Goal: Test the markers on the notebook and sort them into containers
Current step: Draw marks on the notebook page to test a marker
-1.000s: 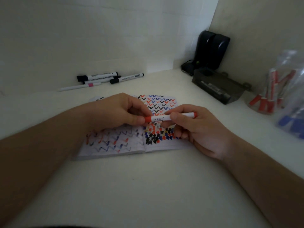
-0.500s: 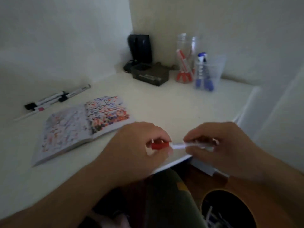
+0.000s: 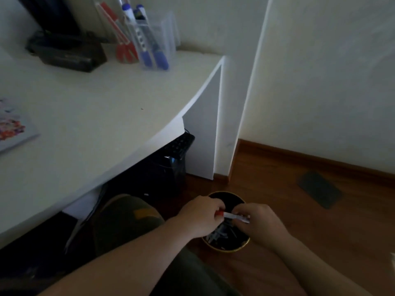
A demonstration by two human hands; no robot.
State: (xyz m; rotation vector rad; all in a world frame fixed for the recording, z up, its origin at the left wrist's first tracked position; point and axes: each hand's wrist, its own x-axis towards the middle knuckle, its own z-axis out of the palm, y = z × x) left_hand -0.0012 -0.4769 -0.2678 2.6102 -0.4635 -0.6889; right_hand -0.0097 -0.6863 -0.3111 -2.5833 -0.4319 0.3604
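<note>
A white marker with a red cap [image 3: 232, 216] is held level over a round dark bin [image 3: 226, 249] on the floor. My left hand [image 3: 201, 216] pinches its red cap end and my right hand [image 3: 256, 223] grips the white barrel. The bin holds several discarded markers. On the desk, a clear jar with red markers [image 3: 123, 39] and a clear square cup with blue markers [image 3: 150, 41] stand at the back. A corner of the open notebook [image 3: 15, 129], covered in coloured marks, shows at the left edge.
The white desk's curved front edge [image 3: 166, 129] overhangs my knee [image 3: 126, 218]. A black box and dark device [image 3: 64, 50] sit at the desk's back left. A black bin [image 3: 171, 163] stands under the desk. A dark flat thing [image 3: 319, 189] lies on the wooden floor.
Both hands carried the red-capped marker from above the notebook, off the desk's edge and down over the floor bin. My view swung right and downward with them.
</note>
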